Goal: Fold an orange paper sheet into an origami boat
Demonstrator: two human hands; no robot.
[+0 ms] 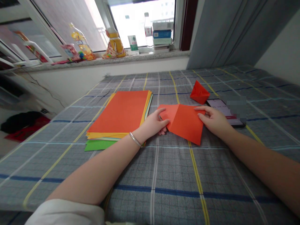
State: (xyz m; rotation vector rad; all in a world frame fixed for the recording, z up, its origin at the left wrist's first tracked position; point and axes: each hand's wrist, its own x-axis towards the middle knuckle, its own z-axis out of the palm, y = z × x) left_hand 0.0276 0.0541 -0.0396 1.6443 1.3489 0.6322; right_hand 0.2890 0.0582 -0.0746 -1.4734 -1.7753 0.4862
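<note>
An orange-red sheet of paper with a crease down its middle is held up between my two hands, above the checked cloth. My left hand pinches its left side, thumb in front and fingers partly behind. At the upper right edge, my right hand grips the paper between thumb and fingers. A folded orange-red paper piece lies beyond the sheet to the right. To the left rests a stack of coloured paper, orange-red on top, with yellow and green edges showing below.
A phone lies behind my right hand, its screen partly blurred. The checked cloth covers the surface. Bottles, boxes and a white-green tube stand along the windowsill. A grey curtain hangs at the right.
</note>
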